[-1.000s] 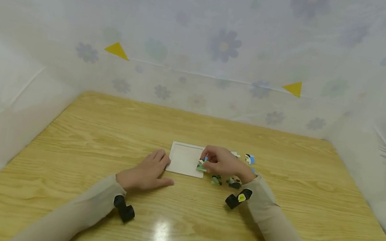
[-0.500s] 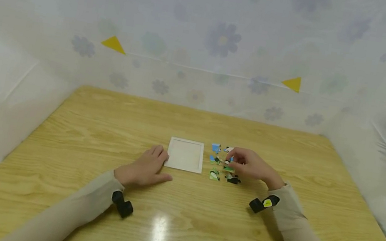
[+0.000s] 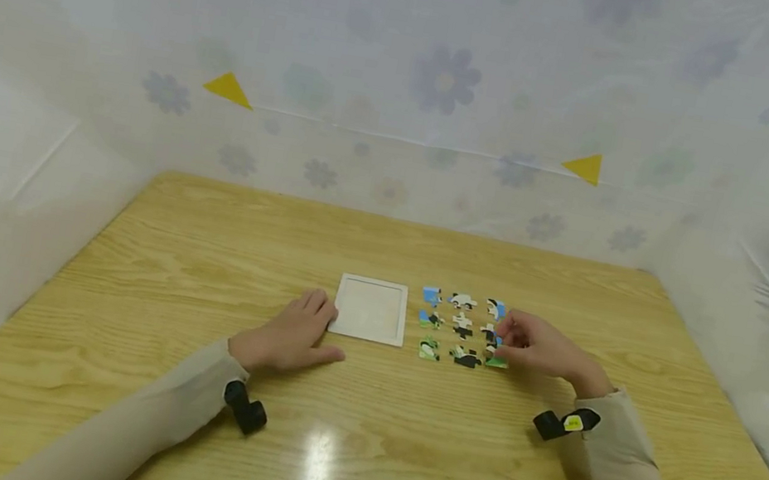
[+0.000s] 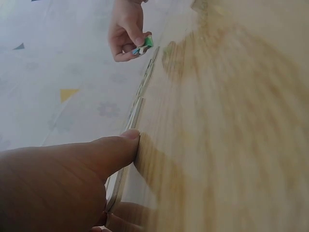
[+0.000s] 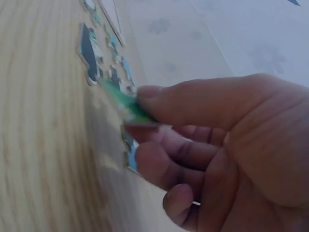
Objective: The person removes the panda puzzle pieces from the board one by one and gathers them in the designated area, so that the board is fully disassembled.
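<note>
Light wooden table (image 3: pixel 200 261) (glossy, grain visible), white square puzzle tray (image 3: pixel 369 309) at centre, loose puzzle pieces (image 3: pixel 459 326) in rows just right of it

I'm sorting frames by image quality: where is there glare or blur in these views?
Head view: sharp, with a bright glare patch on the table near the left hand. Left wrist view: the wood grain is smeared. Right wrist view: soft overall; the green puzzle piece pinched by the right hand is blurred.

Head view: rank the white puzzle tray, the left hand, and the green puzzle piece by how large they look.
1. left hand, though the white puzzle tray looks close in size, so that order is unsure.
2. white puzzle tray.
3. green puzzle piece, pinched by the right hand, clearly smallest.
</note>
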Available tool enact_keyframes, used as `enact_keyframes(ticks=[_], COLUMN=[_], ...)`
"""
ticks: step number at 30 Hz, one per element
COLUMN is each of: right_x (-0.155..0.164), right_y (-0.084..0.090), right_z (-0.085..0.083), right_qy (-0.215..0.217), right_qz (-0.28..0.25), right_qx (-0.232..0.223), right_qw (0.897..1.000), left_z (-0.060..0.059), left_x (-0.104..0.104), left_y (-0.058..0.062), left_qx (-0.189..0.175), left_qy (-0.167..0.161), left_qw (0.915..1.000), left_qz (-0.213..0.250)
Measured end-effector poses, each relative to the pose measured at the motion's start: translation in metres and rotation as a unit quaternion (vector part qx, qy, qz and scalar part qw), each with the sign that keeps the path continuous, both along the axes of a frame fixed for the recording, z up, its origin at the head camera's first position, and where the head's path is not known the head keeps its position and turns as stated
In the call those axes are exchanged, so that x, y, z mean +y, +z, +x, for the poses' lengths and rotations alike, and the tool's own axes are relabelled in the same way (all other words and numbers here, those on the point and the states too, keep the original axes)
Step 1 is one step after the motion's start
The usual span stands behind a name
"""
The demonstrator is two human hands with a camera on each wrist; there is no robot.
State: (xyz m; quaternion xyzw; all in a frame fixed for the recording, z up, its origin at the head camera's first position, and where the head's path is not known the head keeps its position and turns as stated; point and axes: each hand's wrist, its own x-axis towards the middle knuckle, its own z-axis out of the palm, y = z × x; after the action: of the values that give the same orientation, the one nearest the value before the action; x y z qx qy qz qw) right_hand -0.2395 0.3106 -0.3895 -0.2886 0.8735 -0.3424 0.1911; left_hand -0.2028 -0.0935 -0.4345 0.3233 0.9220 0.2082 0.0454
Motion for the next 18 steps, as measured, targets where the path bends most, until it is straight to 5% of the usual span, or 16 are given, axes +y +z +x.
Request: enact_keyframes(ticks=[7,18], right_x=[0.0063,0.0013], right_y=[0.0006,-0.0013], right_z=[0.0007,0.0024], right_qy=[0.000,-0.013], right_qz=[0.018,0.077], right_qx=[-0.028,0.018], right_qw=[0.999,0.997], left_z=[0.0023,0.0023], left_x=[0.0002,0.0011], left_y=[0.0031,0.0051], left_qx=[-0.007,-0.010], left_qy=[0.001,0.005], left_qw=[1.0000,0.9999], left_qz=[0.005,0.000])
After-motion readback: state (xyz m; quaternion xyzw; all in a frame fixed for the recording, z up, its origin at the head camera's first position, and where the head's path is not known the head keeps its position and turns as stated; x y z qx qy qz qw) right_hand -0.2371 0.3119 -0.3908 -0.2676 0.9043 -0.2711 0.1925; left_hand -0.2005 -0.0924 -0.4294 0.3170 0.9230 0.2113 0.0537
